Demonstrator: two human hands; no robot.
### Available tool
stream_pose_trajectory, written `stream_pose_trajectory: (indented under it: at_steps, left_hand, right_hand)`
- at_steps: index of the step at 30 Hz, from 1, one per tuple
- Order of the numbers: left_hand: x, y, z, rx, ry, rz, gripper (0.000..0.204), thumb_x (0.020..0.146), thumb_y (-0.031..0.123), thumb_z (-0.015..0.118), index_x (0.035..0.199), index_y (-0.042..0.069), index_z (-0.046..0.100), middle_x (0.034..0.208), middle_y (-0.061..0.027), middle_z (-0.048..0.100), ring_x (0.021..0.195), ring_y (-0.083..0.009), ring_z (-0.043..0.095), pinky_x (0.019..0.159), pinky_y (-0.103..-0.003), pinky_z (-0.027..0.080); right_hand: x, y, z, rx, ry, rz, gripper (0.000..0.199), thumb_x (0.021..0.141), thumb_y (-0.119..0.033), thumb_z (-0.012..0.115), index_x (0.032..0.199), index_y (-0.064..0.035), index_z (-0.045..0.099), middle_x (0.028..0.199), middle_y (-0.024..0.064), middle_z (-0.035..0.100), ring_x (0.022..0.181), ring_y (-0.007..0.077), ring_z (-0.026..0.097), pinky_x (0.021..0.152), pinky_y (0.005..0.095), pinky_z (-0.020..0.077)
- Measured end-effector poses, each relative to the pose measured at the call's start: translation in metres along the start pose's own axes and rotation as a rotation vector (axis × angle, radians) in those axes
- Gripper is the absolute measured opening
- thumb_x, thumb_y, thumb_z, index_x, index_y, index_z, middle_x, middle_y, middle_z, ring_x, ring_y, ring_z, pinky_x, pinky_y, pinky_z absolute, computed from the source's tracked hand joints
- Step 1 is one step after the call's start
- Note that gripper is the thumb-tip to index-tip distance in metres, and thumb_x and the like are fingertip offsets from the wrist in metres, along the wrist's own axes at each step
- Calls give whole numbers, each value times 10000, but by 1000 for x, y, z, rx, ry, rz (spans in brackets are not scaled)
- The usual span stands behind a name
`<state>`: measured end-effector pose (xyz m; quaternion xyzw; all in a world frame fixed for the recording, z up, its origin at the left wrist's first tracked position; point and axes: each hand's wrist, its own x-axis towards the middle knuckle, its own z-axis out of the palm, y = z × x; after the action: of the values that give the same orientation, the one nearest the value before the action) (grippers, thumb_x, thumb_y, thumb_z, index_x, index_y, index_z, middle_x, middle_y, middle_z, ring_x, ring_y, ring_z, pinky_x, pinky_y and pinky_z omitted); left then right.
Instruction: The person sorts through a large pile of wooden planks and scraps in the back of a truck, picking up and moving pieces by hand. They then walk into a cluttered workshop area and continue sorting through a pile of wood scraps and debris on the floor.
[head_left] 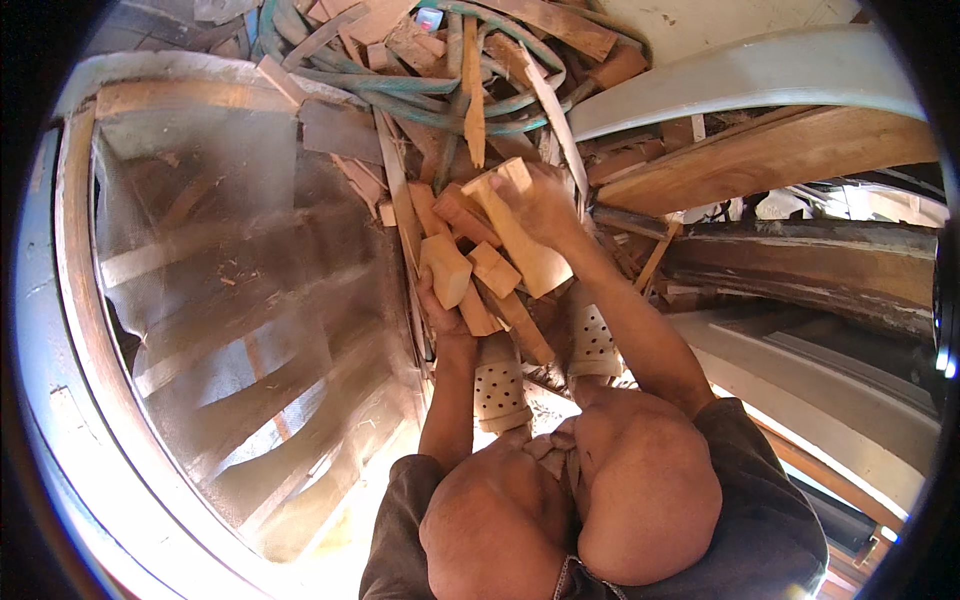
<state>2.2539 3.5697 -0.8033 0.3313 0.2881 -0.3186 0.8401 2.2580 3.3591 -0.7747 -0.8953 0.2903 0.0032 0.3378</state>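
You are crouched, knees (600, 500) low in the view and feet in pale perforated clogs (500, 390) below your hands. Ahead lies a tangle of wood scraps (520, 60) laced with a green hose (400, 95), crowding the space past your hands. A small blue and white container (428, 17) sits at the top edge of the pile; its label is too small to make out. To your left is a curved wooden hull frame (80, 250), dusty and strewn with chips. To your right run a pale curved plank (760, 70) and a brown beam (770, 150).

Your right hand (545, 205) is closed around a long pale wood block (520, 240), tilted upward. Your left hand (440, 310) grips a shorter block (447, 268) from underneath, just beside the first. More short offcuts (495, 268) lie between and under both hands, touching them.
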Motion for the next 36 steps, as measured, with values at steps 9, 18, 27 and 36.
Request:
stream_pose_trajectory:
  at_steps: [9, 18, 27, 36]
  left_hand:
    - [-7, -11, 1, 237, -32, -3, 591, 937, 483, 457, 1362, 74, 430, 1253, -109, 557, 1127, -268, 565, 960, -427, 474]
    - [-13, -12, 2, 237, 2, -43, 583, 935, 455, 496, 1371, 76, 422, 1254, -115, 559, 1130, -268, 570, 950, -428, 483]
    - [-70, -14, -2, 193, -34, -98, 715, 856, 508, 605, 1379, 63, 406, 1263, -122, 561, 1156, -280, 575, 988, -439, 485]
    - [-68, -23, 23, 166, 68, -136, 611, 915, 493, 553, 1332, 63, 431, 1208, -120, 572, 1100, -259, 595, 949, -418, 502]
  right_hand:
    - [-34, 15, -11, 677, -405, 193, 916, 783, -634, 685, 1309, 75, 438, 1211, 243, 567, 1146, 339, 547, 992, 420, 431]
    - [-38, 3, -11, 457, -346, 216, 1065, 720, -506, 799, 1450, 16, 224, 1333, 224, 468, 1229, 303, 478, 1055, 407, 375]
    - [-91, 13, -30, 750, -451, 222, 1018, 677, -420, 859, 1453, -9, 343, 1386, 182, 485, 1263, 271, 494, 1060, 375, 392]
    - [-74, 30, -31, 877, -641, 479, 778, 822, -557, 690, 1360, -36, 481, 1264, 100, 567, 1132, 199, 547, 964, 333, 432]
